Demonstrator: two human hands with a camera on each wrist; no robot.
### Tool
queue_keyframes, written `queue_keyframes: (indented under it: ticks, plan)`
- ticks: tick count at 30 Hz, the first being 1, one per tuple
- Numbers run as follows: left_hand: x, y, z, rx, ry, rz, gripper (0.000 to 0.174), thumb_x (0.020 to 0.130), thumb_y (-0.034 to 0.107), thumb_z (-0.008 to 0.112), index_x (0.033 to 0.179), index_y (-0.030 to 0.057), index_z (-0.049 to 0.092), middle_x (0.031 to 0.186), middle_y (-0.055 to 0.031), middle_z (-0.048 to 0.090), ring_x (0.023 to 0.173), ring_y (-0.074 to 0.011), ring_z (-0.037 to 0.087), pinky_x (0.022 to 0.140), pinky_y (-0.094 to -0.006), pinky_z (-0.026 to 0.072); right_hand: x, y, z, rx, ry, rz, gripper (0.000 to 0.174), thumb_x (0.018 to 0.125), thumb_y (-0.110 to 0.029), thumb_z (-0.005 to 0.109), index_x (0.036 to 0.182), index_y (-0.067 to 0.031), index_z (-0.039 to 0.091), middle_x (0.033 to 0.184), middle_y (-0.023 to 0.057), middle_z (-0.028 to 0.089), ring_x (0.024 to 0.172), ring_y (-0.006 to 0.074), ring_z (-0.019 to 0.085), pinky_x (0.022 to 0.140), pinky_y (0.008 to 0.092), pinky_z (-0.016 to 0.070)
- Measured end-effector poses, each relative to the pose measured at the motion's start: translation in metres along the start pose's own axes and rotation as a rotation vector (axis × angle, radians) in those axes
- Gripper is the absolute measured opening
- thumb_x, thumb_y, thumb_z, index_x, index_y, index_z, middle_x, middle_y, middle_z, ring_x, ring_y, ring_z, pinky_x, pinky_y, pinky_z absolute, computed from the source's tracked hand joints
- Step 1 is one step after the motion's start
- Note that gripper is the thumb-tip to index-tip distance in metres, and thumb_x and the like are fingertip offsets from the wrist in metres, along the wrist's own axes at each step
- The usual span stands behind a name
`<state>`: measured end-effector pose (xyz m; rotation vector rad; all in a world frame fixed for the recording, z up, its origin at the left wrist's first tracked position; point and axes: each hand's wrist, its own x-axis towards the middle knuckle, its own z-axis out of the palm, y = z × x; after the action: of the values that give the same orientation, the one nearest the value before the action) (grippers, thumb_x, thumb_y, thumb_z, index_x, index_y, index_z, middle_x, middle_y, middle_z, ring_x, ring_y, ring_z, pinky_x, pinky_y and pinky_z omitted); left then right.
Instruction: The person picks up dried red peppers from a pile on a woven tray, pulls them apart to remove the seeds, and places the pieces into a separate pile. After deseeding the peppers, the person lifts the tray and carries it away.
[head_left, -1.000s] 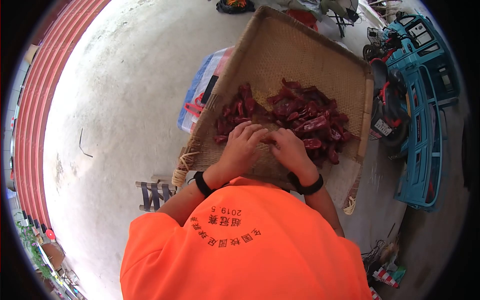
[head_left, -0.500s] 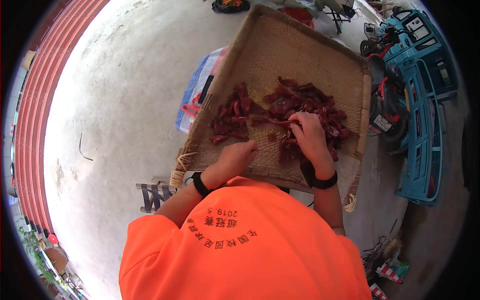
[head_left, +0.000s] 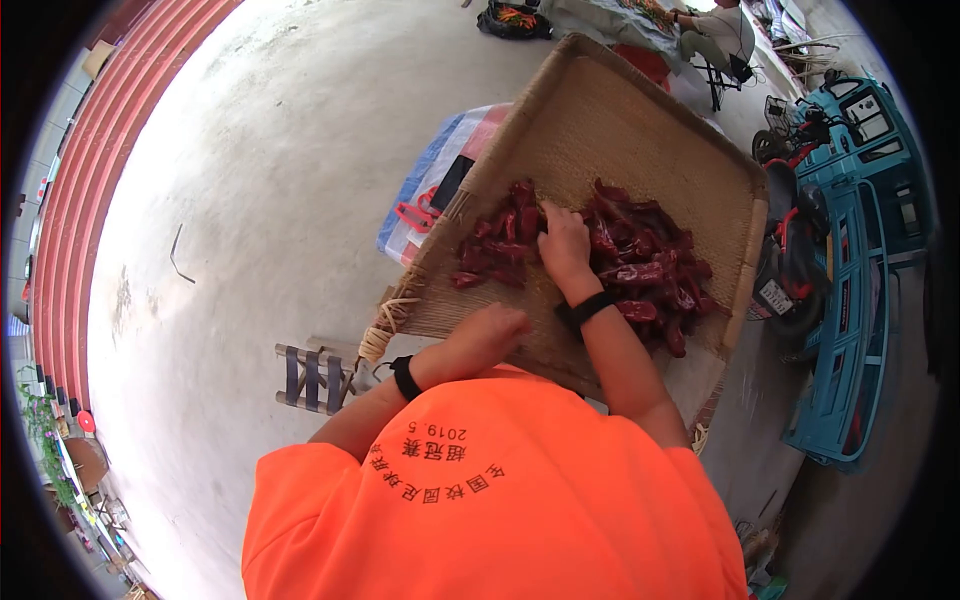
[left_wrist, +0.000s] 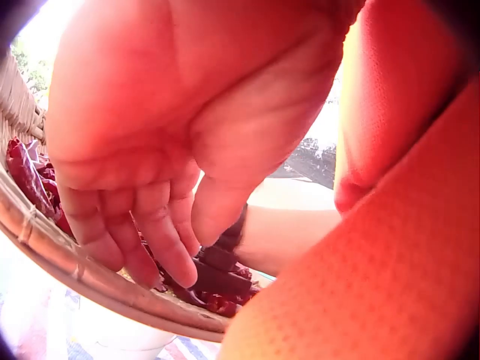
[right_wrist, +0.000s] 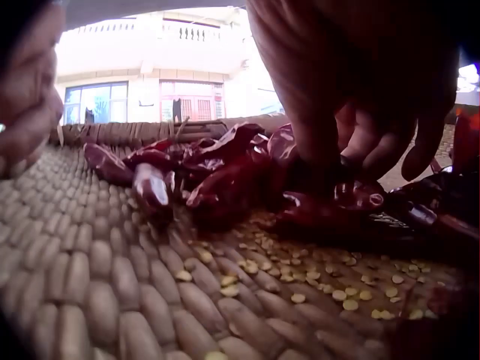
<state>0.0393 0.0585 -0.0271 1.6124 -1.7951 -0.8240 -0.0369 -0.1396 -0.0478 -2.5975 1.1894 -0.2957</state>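
Observation:
Dark red dried peppers lie on a woven tray (head_left: pixel 640 120) in a small left heap (head_left: pixel 497 240) and a larger right heap (head_left: pixel 650 270). My right hand (head_left: pixel 566 250) reaches between them, at the left heap's edge. In the right wrist view its fingers (right_wrist: pixel 367 142) point down among glossy peppers (right_wrist: pixel 225 187); the tips are hidden, so a grip cannot be told. My left hand (head_left: pixel 483 338) hovers over the near edge, loosely bent and empty. The left wrist view shows its relaxed fingers (left_wrist: pixel 161 232) above the tray rim (left_wrist: pixel 90 277). Yellow seeds (right_wrist: pixel 349 296) dot the weave.
A striped cloth (head_left: pixel 430 160) with a black phone (head_left: pixel 452 183) and a red-handled item (head_left: pixel 415 214) lies left of the tray. A strapped wooden stool (head_left: pixel 312 378) stands near-left, a blue three-wheeler (head_left: pixel 850 330) on the right. Another person (head_left: pixel 715 35) sits beyond the tray.
My right hand has moved from the right heap leftward and away from me to the left heap. My left hand has drawn back towards me since the first frame. The head view has shifted.

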Motion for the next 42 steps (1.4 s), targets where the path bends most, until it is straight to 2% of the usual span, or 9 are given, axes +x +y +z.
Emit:
queue_keyframes:
  ticks: [5,8,12,14,20,23,26,35,42]
  plan:
    - [-0.003,0.003,-0.009,-0.291,0.159,-0.143,0.02,0.089,0.011,0.064,0.107,0.0024,0.062,0.091,-0.015,0.066,0.087,-0.0279,0.065,0.075,-0.0365,0.0518,-0.016,0.006,-0.03,0.148,-0.061,0.145,0.037,0.079,-0.011,0.07,0.115,-0.0097,0.062,0.114,0.0107,0.066,0.109,0.0325,0.057,0.092,0.0446,0.0465]
    - [0.007,0.006,-0.016,-0.424,0.285,-0.244,0.024,0.094,0.012,0.061,0.115,0.0013,0.058,0.089,-0.0139,0.066,0.086,-0.0218,0.065,0.075,-0.0335,0.0516,-0.036,0.022,-0.031,0.451,0.102,0.135,0.031,0.081,-0.009,0.07,0.111,-0.0061,0.062,0.106,0.0093,0.068,0.098,0.0256,0.064,0.086,0.0391,0.05]
    - [0.029,0.021,-0.026,-0.604,0.452,-0.199,0.026,0.099,0.015,0.056,0.12,0.0004,0.053,0.087,-0.0121,0.066,0.083,-0.0156,0.065,0.072,-0.0309,0.051,-0.07,-0.007,-0.063,1.23,-0.243,0.275,0.024,0.087,-0.007,0.068,0.108,-0.0014,0.058,0.098,0.0068,0.066,0.086,0.0129,0.064,0.078,0.028,0.0509]
    - [0.035,0.013,-0.028,-0.554,0.268,-0.259,0.025,0.1,0.016,0.054,0.118,-0.0006,0.054,0.087,-0.0127,0.066,0.08,-0.0159,0.065,0.069,-0.0305,0.0514,-0.084,-0.016,-0.061,1.394,-0.297,0.188,0.023,0.089,-0.007,0.067,0.107,0.0004,0.057,0.096,0.0057,0.065,0.085,0.0083,0.063,0.077,0.0236,0.05]
    - [0.042,0.011,-0.016,-0.45,0.151,-0.292,0.023,0.101,0.017,0.05,0.111,-0.0031,0.055,0.083,-0.0128,0.067,0.068,-0.0165,0.065,0.061,-0.03,0.0512,-0.099,-0.024,-0.063,1.234,-0.051,0.224,0.026,0.09,-0.007,0.066,0.114,-0.0008,0.057,0.094,0.0041,0.061,0.079,0.009,0.06,0.071,0.0246,0.051]
    - [0.04,0.019,-0.018,-0.425,0.067,-0.295,0.021,0.1,0.017,0.051,0.107,-0.003,0.056,0.08,-0.0113,0.068,0.066,-0.016,0.065,0.059,-0.0293,0.051,-0.096,-0.018,-0.076,1.042,-0.115,-0.032,0.021,0.09,-0.009,0.067,0.11,-0.0036,0.063,0.094,0.0024,0.059,0.078,0.0086,0.059,0.069,0.0237,0.0499]
    - [0.043,0.025,-0.019,-0.447,0.044,-0.298,0.02,0.099,0.017,0.053,0.104,-0.0023,0.057,0.08,-0.01,0.068,0.066,-0.0159,0.065,0.059,-0.0295,0.051,-0.093,-0.002,-0.072,1.136,-0.168,0.16,0.015,0.089,-0.01,0.068,0.102,-0.005,0.066,0.093,0.0022,0.06,0.08,0.0093,0.059,0.069,0.0242,0.0489]
    - [0.02,0.008,-0.009,-0.256,0.062,-0.204,0.017,0.091,0.018,0.062,0.102,0.0049,0.061,0.084,-0.0127,0.069,0.076,-0.029,0.068,0.069,-0.0384,0.0522,-0.034,0.044,-0.105,-0.21,0.259,-0.006,0.024,0.085,-0.022,0.071,0.102,-0.0085,0.063,0.107,0.0098,0.062,0.097,0.0305,0.059,0.085,0.0435,0.0491]
    - [0.006,0.011,0.006,-0.146,0.031,-0.202,0.014,0.09,0.019,0.058,0.097,0.0075,0.06,0.086,-0.0165,0.067,0.082,-0.0382,0.065,0.069,-0.047,0.0511,0.031,-0.002,-0.022,0.34,-0.02,0.054,0.055,0.089,-0.033,0.066,0.133,-0.0047,0.05,0.117,0.0202,0.061,0.107,0.0353,0.06,0.09,0.0444,0.0476]
